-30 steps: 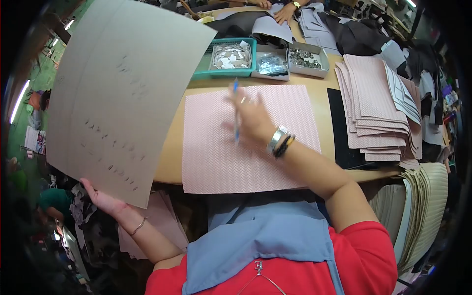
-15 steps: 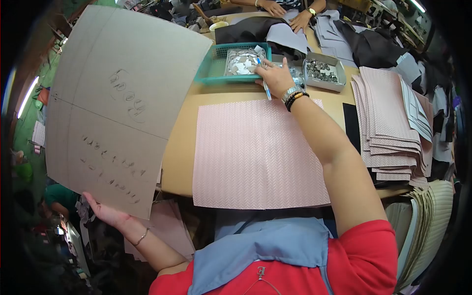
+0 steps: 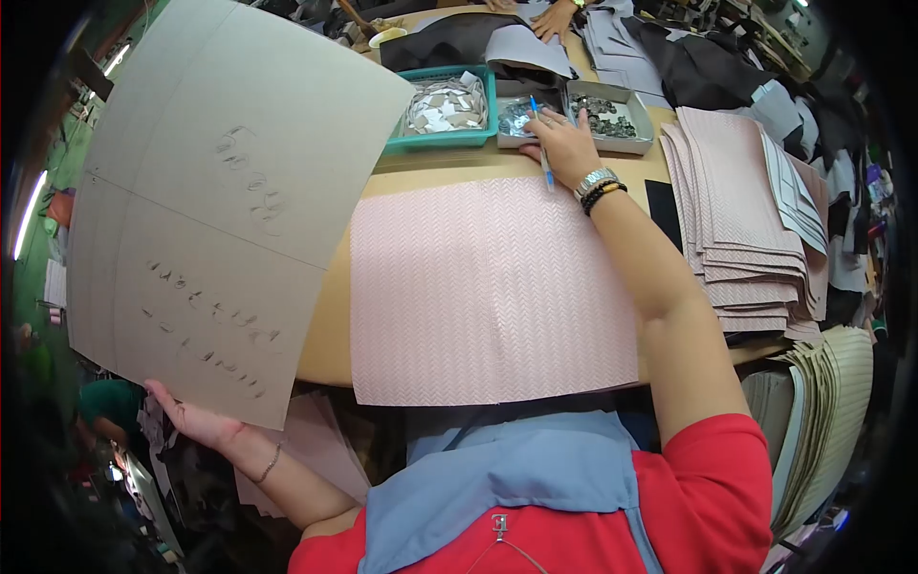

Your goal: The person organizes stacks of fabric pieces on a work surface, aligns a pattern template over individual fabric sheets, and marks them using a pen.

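Observation:
My left hand (image 3: 196, 418) supports a large cardboard sheet (image 3: 229, 201) with handwriting on it, raised at the left. Its thumb shows at the lower edge; the other fingers are partly hidden. In my right hand (image 3: 564, 148) is a pen with a blue cap (image 3: 547, 165), held between the fingers. That hand is over the front edge of a small box (image 3: 513, 141) containing clear plastic packets. Below it, a pink sheet with a woven pattern (image 3: 488, 297) lies flat on the table (image 3: 330, 330), slightly overhanging the front edge.
A teal basket (image 3: 445, 142) with a bag of white pieces stands left of the small box. To the right is a white box (image 3: 626, 145) of metal parts. Pink sheets (image 3: 736, 220) are stacked at the right. Across the table are another person's hands (image 3: 555, 19) and dark material (image 3: 435, 43).
My right hand, with the pen, has moved right from the teal basket's edge to the small box. The cardboard sheet stays raised in my left hand. The whole view has shifted slightly.

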`<state>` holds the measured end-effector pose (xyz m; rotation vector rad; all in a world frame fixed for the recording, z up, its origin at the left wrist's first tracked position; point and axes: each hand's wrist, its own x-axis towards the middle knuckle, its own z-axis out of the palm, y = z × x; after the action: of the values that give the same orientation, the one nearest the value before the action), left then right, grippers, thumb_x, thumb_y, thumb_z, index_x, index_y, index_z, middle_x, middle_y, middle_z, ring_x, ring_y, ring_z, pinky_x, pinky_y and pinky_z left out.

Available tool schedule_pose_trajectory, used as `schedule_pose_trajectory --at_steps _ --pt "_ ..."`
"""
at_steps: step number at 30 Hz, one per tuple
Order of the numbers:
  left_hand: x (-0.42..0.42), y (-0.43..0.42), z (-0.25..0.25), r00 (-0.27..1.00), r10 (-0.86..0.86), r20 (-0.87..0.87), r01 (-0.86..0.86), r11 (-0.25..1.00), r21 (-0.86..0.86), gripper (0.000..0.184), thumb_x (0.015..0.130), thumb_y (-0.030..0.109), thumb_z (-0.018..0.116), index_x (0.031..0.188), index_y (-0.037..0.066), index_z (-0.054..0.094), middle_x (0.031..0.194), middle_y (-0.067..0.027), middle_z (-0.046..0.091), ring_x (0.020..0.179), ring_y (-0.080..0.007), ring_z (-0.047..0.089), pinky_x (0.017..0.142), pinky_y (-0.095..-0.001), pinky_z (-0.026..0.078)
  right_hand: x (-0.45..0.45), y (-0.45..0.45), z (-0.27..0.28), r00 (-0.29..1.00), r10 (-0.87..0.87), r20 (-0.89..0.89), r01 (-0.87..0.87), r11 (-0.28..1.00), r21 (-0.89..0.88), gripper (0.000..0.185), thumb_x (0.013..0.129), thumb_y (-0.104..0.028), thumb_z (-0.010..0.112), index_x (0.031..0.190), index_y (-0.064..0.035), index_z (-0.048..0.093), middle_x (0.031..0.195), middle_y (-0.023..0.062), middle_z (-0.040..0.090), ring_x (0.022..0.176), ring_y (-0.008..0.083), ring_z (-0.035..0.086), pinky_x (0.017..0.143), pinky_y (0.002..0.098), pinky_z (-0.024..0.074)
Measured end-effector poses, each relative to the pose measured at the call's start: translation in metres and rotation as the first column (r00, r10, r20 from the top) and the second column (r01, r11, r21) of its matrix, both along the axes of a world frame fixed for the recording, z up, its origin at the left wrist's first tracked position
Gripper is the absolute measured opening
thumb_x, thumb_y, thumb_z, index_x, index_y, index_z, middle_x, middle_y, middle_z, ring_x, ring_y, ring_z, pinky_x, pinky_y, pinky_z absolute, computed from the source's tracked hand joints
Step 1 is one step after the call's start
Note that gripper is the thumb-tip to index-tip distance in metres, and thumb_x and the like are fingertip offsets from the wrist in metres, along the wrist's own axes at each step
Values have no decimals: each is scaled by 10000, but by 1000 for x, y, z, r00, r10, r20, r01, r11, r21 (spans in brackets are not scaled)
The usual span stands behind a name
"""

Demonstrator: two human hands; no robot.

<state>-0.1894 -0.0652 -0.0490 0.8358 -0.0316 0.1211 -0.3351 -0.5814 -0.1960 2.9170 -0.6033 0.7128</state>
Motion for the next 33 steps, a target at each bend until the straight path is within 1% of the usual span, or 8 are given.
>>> schedule_pose_trajectory --at_steps 3,7,14,18,24,26,29,33 --pt "-7 -10 2 1000 11 -5 -11 999 31 540 994 392 445 1398 35 416 1428 -94 440 1290 -266 406 1097 -403 278 0 -3 6 1000 18 10 -18 1000 2 466 786 -459 698 1139 -185 568 1284 36 588 1300 223 463 1039 680 252" --pt "-9 -1 -1 1000 18 22 -19 998 68 549 994 397 445 1403 34 409 1429 -96 440 1287 -271 410 1096 -404 285 -39 -6 21 972 -196 131 190 980 62 585 742 -534 719 1200 -200 571 1352 43 550 1311 267 451 1039 701 219" --pt "-1 -15 3 999 -43 -5 43 999 34 536 996 384 446 1400 33 412 1424 -98 448 1283 -265 420 1099 -404 285 -63 -38 -13 956 -276 98 246 939 242 442 769 -372 745 1139 -167 613 1178 104 648 1279 344 469 1014 755 152" --pt "1 -14 6 997 -72 12 72 996 56 507 1001 376 443 1383 44 435 1403 -89 464 1267 -249 433 1089 -399 297 -60 -9 9 925 -250 285 228 968 110 450 820 -353 714 1197 -151 573 1255 115 606 1322 334 424 1028 751 140" --pt "5 -2 11 998 -66 -2 66 996 54 515 1000 384 441 1386 44 433 1409 -100 465 1273 -262 435 1091 -408 305 -106 110 26 989 74 -125 -20 923 385 820 707 -544 758 1328 -87 479 1424 177 453 1368 340 357 1097 635 190" --pt "10 -6 9 996 -89 0 89 995 51 517 997 385 445 1386 45 435 1413 -103 464 1279 -270 432 1095 -412 304 -112 109 11 995 40 -86 -3 920 392 858 685 -565 764 1326 -70 480 1427 176 451 1371 346 350 1106 612 196" --pt "45 25 -23 796 -587 150 598 801 -41 514 992 380 456 1373 35 448 1398 -109 480 1271 -282 442 1096 -420 312 -111 104 5 996 -33 -86 64 915 397 888 662 -588 769 1314 -52 490 1431 174 448 1374 350 345 1116 582 205" --pt "44 -16 -44 797 -604 11 601 791 -115 498 987 370 469 1334 13 484 1353 -127 527 1210 -294 506 1055 -435 372 -104 93 7 993 -84 -79 108 921 375 866 670 -586 762 1296 -44 510 1412 163 472 1369 347 355 1113 540 248"
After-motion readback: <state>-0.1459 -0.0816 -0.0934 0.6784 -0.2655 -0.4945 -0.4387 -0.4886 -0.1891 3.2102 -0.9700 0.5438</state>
